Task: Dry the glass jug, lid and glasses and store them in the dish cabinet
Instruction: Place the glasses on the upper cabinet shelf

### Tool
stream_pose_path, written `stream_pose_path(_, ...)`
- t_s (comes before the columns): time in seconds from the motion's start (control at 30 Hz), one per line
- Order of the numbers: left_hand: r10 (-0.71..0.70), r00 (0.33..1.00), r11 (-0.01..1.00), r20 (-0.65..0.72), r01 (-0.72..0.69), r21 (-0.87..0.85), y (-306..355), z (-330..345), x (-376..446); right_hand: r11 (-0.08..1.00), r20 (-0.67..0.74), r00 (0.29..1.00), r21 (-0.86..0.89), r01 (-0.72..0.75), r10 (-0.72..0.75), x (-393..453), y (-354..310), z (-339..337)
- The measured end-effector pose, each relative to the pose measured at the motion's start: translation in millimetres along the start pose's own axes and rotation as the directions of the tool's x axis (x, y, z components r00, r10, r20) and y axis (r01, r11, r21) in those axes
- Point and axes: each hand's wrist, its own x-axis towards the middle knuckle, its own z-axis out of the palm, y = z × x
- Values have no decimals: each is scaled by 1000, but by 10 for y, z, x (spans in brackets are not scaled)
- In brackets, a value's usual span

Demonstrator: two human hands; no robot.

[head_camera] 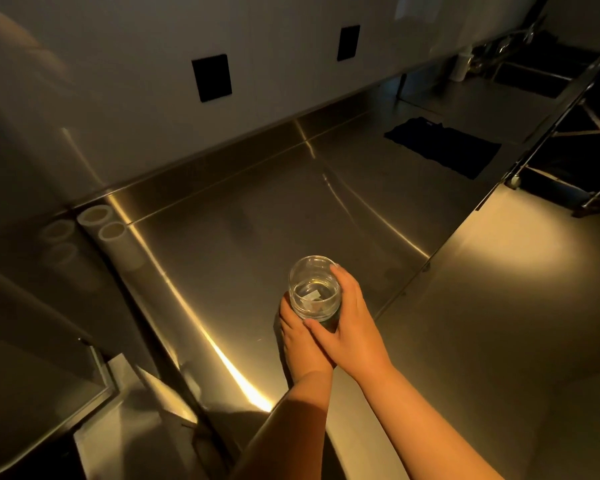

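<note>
A clear drinking glass (313, 287) stands upright above the steel counter (257, 237), mouth toward me, with a small pale label showing through its base. My right hand (349, 320) wraps its right side, thumb across the front. My left hand (300, 344) supports it from below and the left, partly under my right hand. A dark cloth (444, 147) lies flat on the counter far to the right. No jug or lid is in view.
Two white tubes (113, 233) lie against the backsplash at the left. A steel surface (21, 306) rises at the left. A sink (537, 81) with a white bottle (462, 65) sits at the far right. A wheeled rack (575, 140) stands on the floor.
</note>
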Motion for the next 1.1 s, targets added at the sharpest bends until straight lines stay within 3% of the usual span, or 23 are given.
stream_pose_path(0.13,-80,996,997,40,81,-4,20,-96,-34,989,33,991,61,-133,132,-79,75,62)
stream_pose_path(0.27,-371,929,928,16,371,-30,143,-282,-62,966,51,973,120,-230,225,-94,95,159)
stream_pose_path(0.33,-444,896,892,-19,440,-107,262,-394,-64,954,44,966,155,-257,253,-93,70,215)
stream_pose_path(0.47,-331,940,928,-76,310,-209,480,-579,-144,936,-62,956,230,-265,286,-127,-3,401)
stream_pose_path(0.67,-273,962,891,21,261,-371,742,-793,-324,931,-215,920,242,-275,328,-90,-42,615)
stream_pose_path(0.93,-92,985,941,148,134,-310,782,-1031,-396,934,-341,890,290,-208,304,-68,-26,732)
stream_pose_path(1.1,-65,977,963,203,116,-245,788,-1067,-427,934,-362,889,318,-164,280,-118,-33,677)
